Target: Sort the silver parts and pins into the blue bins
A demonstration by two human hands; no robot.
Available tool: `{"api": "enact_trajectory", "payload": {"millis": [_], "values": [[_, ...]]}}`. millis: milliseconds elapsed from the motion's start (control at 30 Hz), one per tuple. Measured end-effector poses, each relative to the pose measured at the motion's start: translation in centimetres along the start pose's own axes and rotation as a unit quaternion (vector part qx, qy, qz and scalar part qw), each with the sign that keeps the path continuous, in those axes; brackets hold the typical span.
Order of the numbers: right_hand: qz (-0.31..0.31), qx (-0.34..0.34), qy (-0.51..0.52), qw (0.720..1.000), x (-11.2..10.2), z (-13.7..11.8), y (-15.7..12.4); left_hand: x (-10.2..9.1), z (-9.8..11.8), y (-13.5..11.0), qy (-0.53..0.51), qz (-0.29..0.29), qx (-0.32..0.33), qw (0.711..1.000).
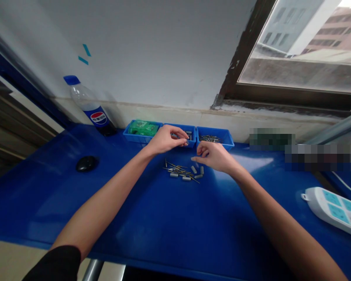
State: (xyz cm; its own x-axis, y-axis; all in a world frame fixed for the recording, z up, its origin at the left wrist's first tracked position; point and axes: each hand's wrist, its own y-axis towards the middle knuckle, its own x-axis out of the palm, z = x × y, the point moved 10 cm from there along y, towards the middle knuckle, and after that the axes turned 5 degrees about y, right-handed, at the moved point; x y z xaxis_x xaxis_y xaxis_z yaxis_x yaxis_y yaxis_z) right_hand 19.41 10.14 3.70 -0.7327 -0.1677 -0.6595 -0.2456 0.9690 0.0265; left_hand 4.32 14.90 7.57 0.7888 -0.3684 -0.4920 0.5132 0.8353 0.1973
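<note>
My left hand (164, 139) reaches forward over the middle blue bin (192, 134), fingers curled together in a pinch at its rim; what they hold is too small to make out. My right hand (213, 155) hovers just right of it, fingers bent and pinched above a small pile of thin metal pins (175, 168) and short grey cylinders (194, 170) on the blue table (169, 218). The right blue bin (226, 137) holds more dark pins. The left blue bin (134, 136) holds green parts.
A Pepsi bottle (90, 107) stands at the back left by the wall. A black oval object (87, 163) lies on the table's left side. A white power strip (333, 208) lies at the right edge. A window fills the upper right.
</note>
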Motion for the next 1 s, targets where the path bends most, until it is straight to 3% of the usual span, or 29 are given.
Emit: {"api": "enact_trajectory", "payload": {"millis": [100,200,433,700,1000], "values": [[-0.053,-0.006,-0.151,0.987,0.5,-0.1,-0.8,-1.6,-0.7,0.1,0.045,0.074,-0.004,0.996],[-0.082,0.000,-0.192,0.978,1.0,-0.5,-1.4,-2.2,-1.0,0.1,0.079,0.103,-0.007,0.992],[-0.074,0.014,-0.184,0.980,1.7,0.2,-0.8,-0.5,0.2,0.1,0.085,0.054,0.010,0.995],[-0.047,0.027,-0.147,0.988,1.8,1.1,-0.1,-0.1,0.5,0.1,0.095,0.043,0.023,0.994],[-0.016,0.068,-0.231,0.970,0.5,0.2,-0.5,0.8,0.6,0.0,0.101,0.014,0.035,0.994]]}}
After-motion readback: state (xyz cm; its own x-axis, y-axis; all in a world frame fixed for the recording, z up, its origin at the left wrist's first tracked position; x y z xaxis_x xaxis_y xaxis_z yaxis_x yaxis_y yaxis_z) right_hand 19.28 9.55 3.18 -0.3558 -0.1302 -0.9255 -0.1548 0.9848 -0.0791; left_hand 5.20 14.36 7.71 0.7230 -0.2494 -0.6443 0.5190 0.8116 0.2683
